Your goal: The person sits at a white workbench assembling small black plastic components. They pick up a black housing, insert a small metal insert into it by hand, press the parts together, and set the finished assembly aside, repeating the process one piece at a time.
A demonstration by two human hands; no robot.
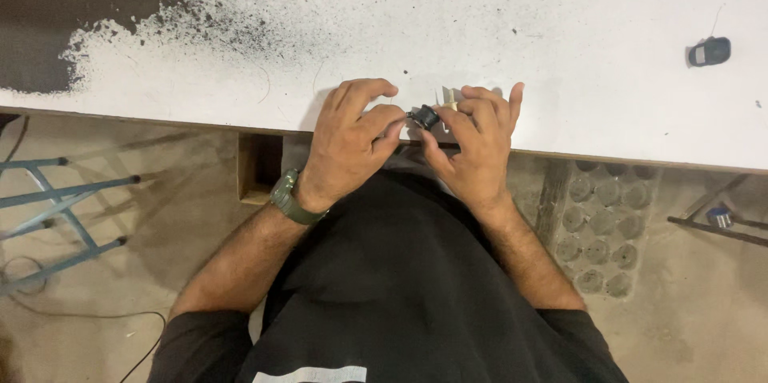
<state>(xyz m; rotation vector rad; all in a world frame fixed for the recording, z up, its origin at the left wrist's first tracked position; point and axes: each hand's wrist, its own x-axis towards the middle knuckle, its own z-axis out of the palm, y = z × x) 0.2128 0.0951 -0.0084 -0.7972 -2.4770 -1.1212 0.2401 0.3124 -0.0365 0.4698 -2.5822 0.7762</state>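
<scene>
two hands | left grip (352,139) and right grip (476,143) pinch small black part (425,117) between them | table edge (160,115)

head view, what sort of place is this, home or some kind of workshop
Probably a workshop. The white worktable is speckled with black spray stains, a grey moulded tray lies on the bare concrete floor, and both hands, left hand and right hand, hold a small black part.

Small part (425,117) between hands, on table (560,23)
</scene>
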